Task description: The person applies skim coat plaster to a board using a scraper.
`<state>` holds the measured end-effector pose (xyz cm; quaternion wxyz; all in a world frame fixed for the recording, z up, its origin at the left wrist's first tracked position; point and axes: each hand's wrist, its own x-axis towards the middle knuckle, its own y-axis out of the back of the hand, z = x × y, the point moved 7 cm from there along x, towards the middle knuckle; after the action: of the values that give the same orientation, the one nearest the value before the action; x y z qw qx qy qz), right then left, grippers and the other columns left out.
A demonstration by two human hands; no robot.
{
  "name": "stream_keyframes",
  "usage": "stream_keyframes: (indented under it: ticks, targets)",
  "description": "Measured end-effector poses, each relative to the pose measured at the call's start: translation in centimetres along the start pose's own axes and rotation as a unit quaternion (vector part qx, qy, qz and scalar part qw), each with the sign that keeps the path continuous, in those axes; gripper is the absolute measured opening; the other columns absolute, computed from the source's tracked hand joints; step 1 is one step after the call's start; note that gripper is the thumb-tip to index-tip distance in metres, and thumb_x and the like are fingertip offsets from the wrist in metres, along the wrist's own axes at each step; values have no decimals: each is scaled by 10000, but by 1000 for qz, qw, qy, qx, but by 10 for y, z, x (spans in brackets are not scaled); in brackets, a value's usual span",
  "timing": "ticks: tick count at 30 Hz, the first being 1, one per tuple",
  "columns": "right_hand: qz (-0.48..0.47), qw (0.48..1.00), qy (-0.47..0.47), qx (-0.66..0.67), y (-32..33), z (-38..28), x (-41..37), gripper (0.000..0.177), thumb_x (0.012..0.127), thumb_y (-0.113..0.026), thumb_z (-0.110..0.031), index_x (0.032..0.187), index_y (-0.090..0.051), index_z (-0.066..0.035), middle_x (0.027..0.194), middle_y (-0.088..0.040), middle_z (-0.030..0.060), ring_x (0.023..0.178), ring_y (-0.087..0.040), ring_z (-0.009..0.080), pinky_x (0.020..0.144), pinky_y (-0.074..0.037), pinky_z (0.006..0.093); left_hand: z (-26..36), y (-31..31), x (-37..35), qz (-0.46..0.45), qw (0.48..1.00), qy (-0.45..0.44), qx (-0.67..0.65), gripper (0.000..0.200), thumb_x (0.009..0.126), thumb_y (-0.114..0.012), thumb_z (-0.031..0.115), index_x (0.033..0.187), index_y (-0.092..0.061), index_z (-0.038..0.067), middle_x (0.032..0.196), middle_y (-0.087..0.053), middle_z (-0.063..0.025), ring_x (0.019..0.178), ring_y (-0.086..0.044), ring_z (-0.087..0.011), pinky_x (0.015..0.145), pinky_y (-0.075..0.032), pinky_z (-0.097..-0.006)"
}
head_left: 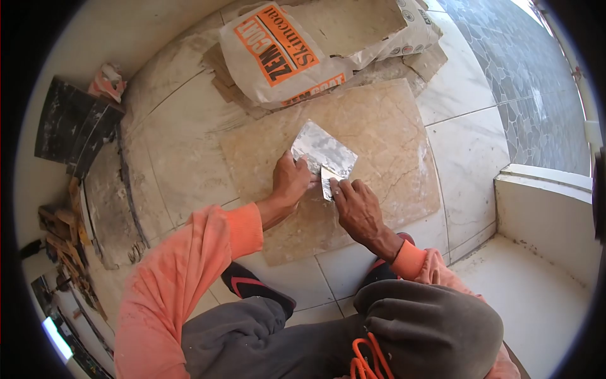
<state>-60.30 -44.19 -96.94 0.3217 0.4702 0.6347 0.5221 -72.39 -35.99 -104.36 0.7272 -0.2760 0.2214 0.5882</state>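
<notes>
In my left hand (290, 182) is a wide, flat metal scraper (320, 146), its blade smeared with whitish material and angled away from me. My right hand (364, 213) pinches a smaller, narrow metal scraper (327, 184), whose blade overlaps the near edge of the wide one. Both hands are closed and close together, over a tan marble-patterned tile (385, 158) on the floor. The handles are hidden by my fingers.
A torn skimcoat bag (246, 66) lies beyond the tile, on cardboard. Dark dusty panels (76, 129) and wood scraps (66, 230) are at left. A low white ledge (546, 208) stands at right. My feet in flip-flops flank the tile's near edge.
</notes>
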Motion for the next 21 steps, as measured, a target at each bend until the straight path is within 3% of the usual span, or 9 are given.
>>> stream_keyframes:
  ticks: [6,14,21]
  targets:
    - [30,995,-74,68,14,15,-4,405,773,-594,-16,1178,-595,3,991,-584,132,854,-582,286,714,-505,400,5,6,-18,-21,999,23,-18,318,1039,-387,168,1251,-377,-68,1044,-577,-213,958,-679,-327,811,-596,-424]
    - [-21,995,-8,94,16,-13,-11,420,789,-588,-29,1207,-579,14,1072,-600,122,953,-572,280,831,-483,385,-7,13,-30,-40,996,66,-51,358,1051,-357,211,1244,-385,-89,1083,-569,-208,1030,-654,-334,868,-569,-419]
    - [-42,997,46,55,14,-26,-5,369,830,-565,-84,1179,-587,32,1049,-593,122,940,-565,260,800,-468,368,-9,10,-38,-23,995,85,-49,297,1049,-372,205,1165,-416,-66,1095,-578,-212,991,-658,-302,817,-567,-375]
